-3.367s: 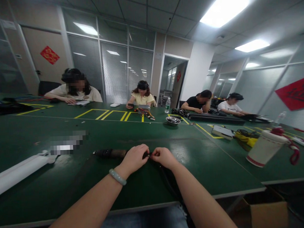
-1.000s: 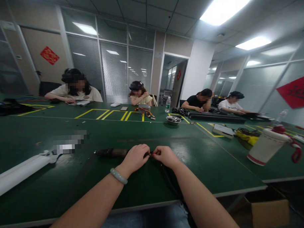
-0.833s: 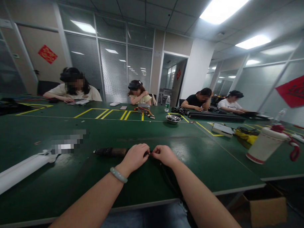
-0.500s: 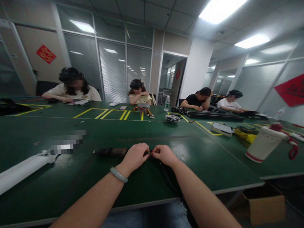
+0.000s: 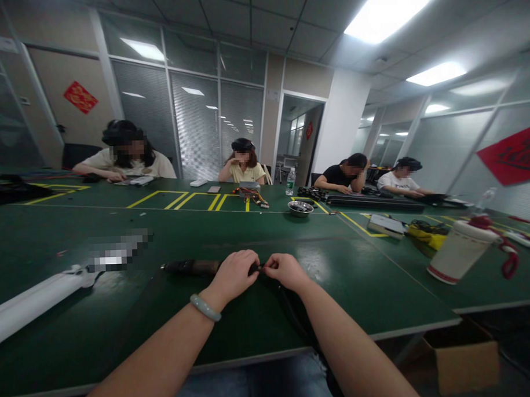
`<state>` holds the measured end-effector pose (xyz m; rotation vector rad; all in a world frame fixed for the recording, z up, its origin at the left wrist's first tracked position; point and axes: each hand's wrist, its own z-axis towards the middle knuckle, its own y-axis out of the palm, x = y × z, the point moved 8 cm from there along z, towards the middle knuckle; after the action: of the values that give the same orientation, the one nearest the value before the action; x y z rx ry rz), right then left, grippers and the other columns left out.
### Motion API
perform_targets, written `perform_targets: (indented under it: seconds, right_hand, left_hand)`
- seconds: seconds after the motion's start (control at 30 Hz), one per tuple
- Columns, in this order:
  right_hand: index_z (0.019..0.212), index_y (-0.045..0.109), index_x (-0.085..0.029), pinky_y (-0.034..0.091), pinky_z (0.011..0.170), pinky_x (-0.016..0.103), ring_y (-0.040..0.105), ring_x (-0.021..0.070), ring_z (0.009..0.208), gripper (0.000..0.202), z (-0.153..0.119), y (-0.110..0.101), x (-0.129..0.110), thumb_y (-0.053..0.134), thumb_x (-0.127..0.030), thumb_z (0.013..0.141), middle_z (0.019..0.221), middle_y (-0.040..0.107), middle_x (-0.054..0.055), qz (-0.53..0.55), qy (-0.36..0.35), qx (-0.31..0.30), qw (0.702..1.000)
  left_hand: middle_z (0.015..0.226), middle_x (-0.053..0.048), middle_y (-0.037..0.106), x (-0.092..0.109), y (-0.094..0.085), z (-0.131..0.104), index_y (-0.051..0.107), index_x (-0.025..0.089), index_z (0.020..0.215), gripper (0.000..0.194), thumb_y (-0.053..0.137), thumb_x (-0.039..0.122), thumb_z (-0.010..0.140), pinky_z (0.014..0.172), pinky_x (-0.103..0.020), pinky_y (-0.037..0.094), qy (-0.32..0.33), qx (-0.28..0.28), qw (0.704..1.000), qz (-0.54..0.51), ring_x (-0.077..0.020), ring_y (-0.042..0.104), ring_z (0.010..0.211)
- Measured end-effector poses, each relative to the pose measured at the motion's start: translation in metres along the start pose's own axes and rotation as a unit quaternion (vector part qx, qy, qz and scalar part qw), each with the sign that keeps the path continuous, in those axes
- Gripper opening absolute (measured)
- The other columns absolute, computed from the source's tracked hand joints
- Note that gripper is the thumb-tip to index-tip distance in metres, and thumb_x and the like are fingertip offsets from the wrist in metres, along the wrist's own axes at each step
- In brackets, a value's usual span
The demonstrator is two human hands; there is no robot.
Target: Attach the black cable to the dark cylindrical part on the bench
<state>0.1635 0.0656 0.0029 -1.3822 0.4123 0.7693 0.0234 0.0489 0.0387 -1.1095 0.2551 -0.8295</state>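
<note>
Fingers of left hand and right hand pinch nearly closed on a tiny dark piece near a black-and-brown cylindrical tool.

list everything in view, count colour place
tool: 1, black and brown, front centre
cable: 1, black, near edge
tube: 1, white, left
bowl: 1, silver, beyond centre
cup: 1, white and red, right
labelled bottle: 1, clear, far side
wires: several, mixed, far centre
flat box: 1, pale, right
coworkers: 4, mixed clothes, far side
tabletop: several panels, green, throughout
tape lines: several, yellow, tabletop
carton: 1, brown, below right
signs: 3, red, background
bracelet: 1, pale green, left wrist
left hand: 1, bare, at tool
right hand: 1, bare, pinching tiny piece
</note>
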Motion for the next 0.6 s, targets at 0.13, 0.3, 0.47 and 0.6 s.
perform_targets:
  seconds: [0.13,0.3,0.47,0.6]
  right_hand:
    - [0.081,0.07,-0.018,0.039,0.052,0.018,0.059,0.0108,0.061,0.013,0.0006,0.0009,0.0013,0.067,-0.03,0.077,0.071,0.068,0.0,0.01,-0.005,-0.004,1.0]
    - [0.08,0.07,-0.017,0.04,0.053,0.018,0.06,0.0109,0.061,0.014,0.0035,0.0033,0.0062,0.067,-0.031,0.077,0.071,0.068,0.001,0.014,-0.005,-0.001,1.0]
    - [0.079,0.069,-0.017,0.04,0.053,0.019,0.059,0.0109,0.06,0.012,0.0038,0.0036,0.0041,0.067,-0.028,0.076,0.069,0.068,0.0,0.016,-0.005,0.001,1.0]
    - [0.079,0.069,-0.017,0.039,0.052,0.02,0.059,0.0115,0.058,0.011,0.0025,0.0039,0.0023,0.065,-0.027,0.077,0.068,0.068,0.001,0.014,-0.003,-0.005,1.0]
  left_hand:
    - [0.103,-0.004,0.063,0.0,0.0002,-0.0005,0.058,0.021,0.091,0.009,0.059,0.023,0.082,0.09,-0.036,0.044,0.002,-0.002,1.0,-0.001,-0.0208,0.058,0.099]
    - [0.102,-0.003,0.063,0.0001,-0.001,-0.0003,0.058,0.022,0.092,0.011,0.06,0.022,0.081,0.09,-0.037,0.044,0.004,0.004,1.0,-0.008,-0.0209,0.058,0.099]
    - [0.104,-0.004,0.062,0.0016,-0.0035,-0.0008,0.058,0.021,0.091,0.011,0.06,0.02,0.08,0.091,-0.037,0.043,0.003,0.002,1.0,0.001,-0.0214,0.058,0.101]
    - [0.107,-0.003,0.062,0.0043,-0.0054,-0.0019,0.059,0.022,0.091,0.011,0.059,0.016,0.081,0.092,-0.036,0.044,0.012,-0.005,1.0,0.006,-0.0201,0.057,0.103]
